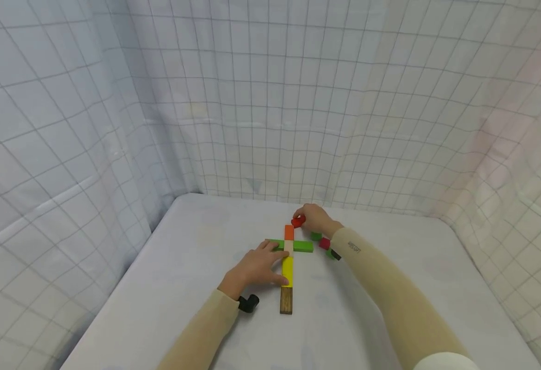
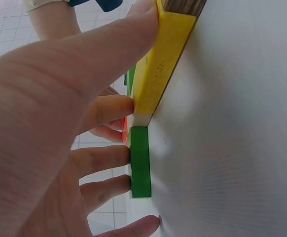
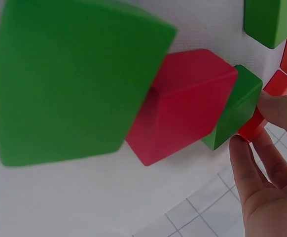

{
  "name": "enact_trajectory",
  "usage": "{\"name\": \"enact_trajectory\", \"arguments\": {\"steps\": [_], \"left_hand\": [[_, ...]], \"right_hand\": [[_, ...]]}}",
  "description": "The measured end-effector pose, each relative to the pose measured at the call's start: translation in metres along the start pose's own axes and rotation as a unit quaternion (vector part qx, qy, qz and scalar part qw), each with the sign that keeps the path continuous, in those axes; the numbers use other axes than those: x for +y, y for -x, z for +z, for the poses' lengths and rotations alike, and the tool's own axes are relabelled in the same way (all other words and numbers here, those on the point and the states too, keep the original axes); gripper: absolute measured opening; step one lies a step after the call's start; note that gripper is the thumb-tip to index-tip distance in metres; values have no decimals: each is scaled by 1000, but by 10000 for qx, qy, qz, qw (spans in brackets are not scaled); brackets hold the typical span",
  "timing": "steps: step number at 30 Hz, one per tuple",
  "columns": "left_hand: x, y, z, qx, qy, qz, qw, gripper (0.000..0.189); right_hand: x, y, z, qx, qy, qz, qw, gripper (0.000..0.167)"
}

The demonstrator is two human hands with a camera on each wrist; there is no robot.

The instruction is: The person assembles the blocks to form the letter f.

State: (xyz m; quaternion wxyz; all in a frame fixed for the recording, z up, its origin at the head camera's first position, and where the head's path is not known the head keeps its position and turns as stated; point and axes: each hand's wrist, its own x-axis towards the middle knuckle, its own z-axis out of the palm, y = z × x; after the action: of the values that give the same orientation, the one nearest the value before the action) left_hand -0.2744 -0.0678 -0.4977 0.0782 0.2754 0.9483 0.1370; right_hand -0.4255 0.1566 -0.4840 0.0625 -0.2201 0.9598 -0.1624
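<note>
Wooden blocks lie in a cross. An orange block (image 1: 289, 233) is at the top, a pale block (image 1: 288, 247) in the centre, green blocks (image 1: 304, 246) at both sides, then a yellow block (image 1: 288, 268) and a brown block (image 1: 286, 301) below. My left hand (image 1: 258, 264) spreads over the cross from the left. In the left wrist view its thumb touches the yellow block and two fingertips meet the left green block (image 2: 140, 163). Beyond the orange block's upper right corner, my right hand (image 1: 317, 218) pinches a red block (image 1: 298, 221) between thumb and fingers.
A loose green block (image 1: 316, 236), a crimson block (image 1: 324, 243) and another green block (image 1: 330, 254) form a row under the right forearm. Grid-patterned white curtains (image 1: 289, 103) stand behind the white table (image 1: 196, 246) and along both sides.
</note>
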Motion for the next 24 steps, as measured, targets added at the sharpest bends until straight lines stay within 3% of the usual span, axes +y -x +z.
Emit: {"name": "enact_trajectory", "arguments": {"steps": [24], "left_hand": [[0, 1, 0, 42, 29, -8, 10000, 81]], "right_hand": [[-8, 1, 1, 129, -95, 19, 9999, 39]]}}
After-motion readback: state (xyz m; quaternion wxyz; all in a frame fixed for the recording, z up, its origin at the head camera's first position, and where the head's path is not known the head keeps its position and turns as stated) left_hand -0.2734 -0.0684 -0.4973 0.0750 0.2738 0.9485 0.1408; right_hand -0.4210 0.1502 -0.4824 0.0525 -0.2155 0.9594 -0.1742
